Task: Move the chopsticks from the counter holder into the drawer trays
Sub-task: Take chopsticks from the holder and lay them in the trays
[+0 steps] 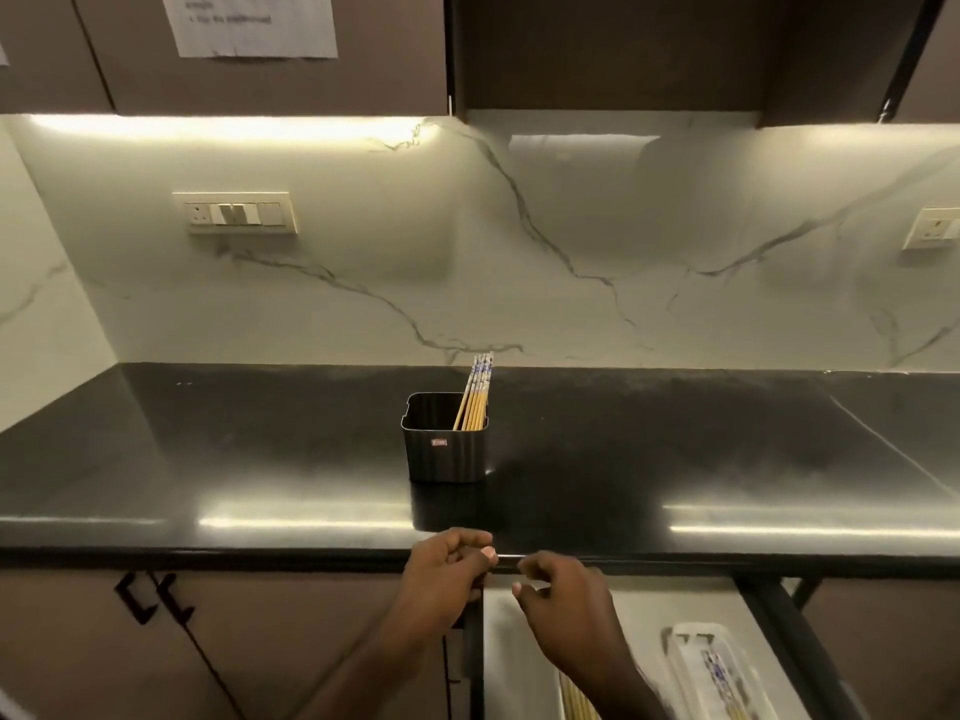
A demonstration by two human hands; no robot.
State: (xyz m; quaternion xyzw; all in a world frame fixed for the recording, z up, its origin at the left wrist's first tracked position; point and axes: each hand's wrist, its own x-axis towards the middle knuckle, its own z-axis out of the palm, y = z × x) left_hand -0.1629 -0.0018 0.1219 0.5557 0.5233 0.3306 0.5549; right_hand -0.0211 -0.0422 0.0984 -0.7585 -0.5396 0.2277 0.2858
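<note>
A black ribbed holder point(445, 445) stands on the dark counter point(208, 459), with several yellow chopsticks point(476, 394) leaning in its right side. Below the counter edge a drawer point(649, 605) is pulled out. Inside it lies a clear tray point(698, 636) with patterned chopsticks point(719, 672), and more yellow chopsticks point(574, 701) lie at the left. My left hand point(447, 569) hovers at the counter's front edge, fingers curled with nothing in them. Over the drawer, my right hand point(569, 605) holds nothing, its fingers loosely apart.
A marble backsplash point(519, 252) rises behind the counter, with switch plates point(236, 213) at left and far right. Upper cabinets point(260, 54) hang overhead. Lower cabinet doors point(182, 641) are shut left of the drawer.
</note>
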